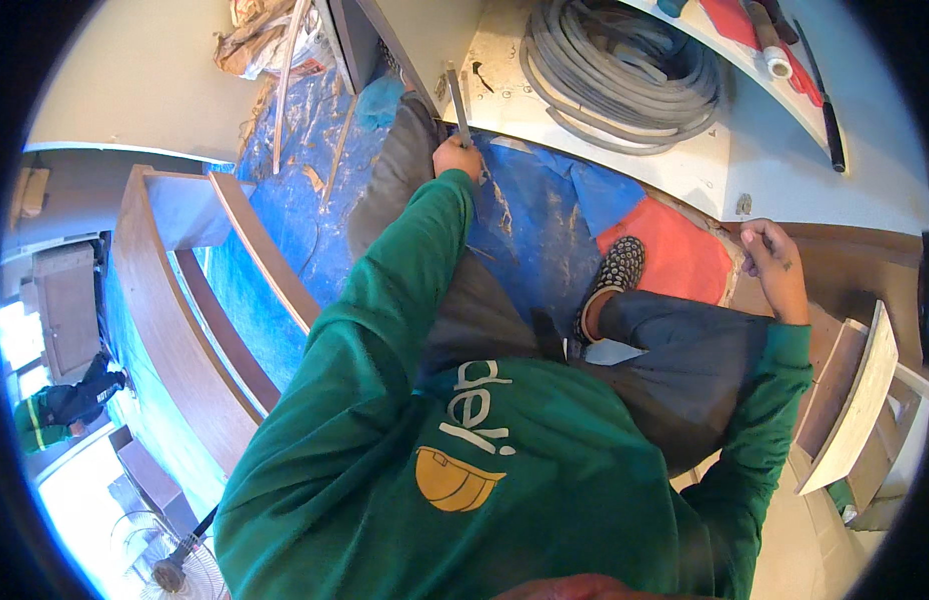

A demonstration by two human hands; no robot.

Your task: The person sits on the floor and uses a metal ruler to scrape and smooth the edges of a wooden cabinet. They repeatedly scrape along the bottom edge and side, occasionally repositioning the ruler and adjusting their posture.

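Observation:
My left hand [459, 158] is closed around a narrow grey bar [457, 105], which stands up from my fist beside the edge of a white cabinet base [500, 75]. The exact kind of bar does not show. Over on the right, my right hand [775, 262] is raised near the pale blue wall panel [835, 200]. Its fingers are curled together, and whatever they may hold is too small to make out. A large coil of grey hose or cable [625, 130] lies on the cabinet base between and beyond my hands.
Blue sheeting [530, 210] and a red sheet [675, 250] cover the floor by my feet. Wooden frame boards [180, 320] stand at left, with a fan [170, 570] and a co-worker [70, 405] farther off. Tools lie on a shelf [720, 45]; wooden boxes [855, 400] sit at right.

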